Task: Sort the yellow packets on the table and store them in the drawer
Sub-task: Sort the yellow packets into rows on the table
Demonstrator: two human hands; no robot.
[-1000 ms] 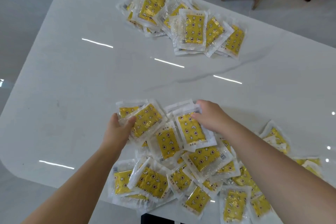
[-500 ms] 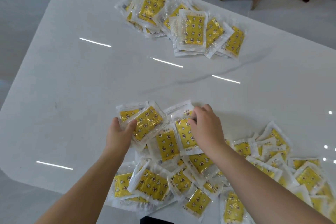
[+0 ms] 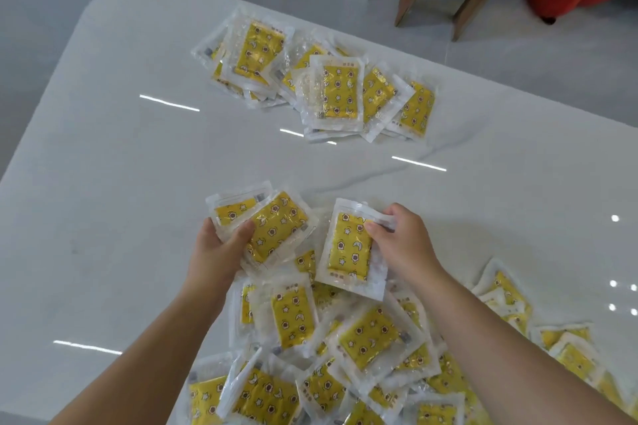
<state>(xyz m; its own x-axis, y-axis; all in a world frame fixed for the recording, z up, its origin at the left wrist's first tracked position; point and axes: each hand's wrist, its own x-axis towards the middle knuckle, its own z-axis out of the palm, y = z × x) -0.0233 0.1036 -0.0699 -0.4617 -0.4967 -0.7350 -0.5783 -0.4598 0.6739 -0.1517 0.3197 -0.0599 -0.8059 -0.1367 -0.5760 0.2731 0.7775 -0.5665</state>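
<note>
Both hands are curled: left hand [image 3: 217, 252] grips a small stack [image 3: 276, 228], right hand [image 3: 404, 245] pinches one packet [image 3: 348, 248] above the heap [image 3: 376, 338] on the table [image 3: 121, 183]; another pile [image 3: 338, 90] lies well apart.

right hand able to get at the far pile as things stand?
Probably, path-wise: only bare table lies between the right hand and the far pile. But it pinches a packet, so grabbing more looks awkward.

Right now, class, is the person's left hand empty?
No: the left hand grips a few yellow packets under its thumb, while the right hand pinches a single packet.
</note>
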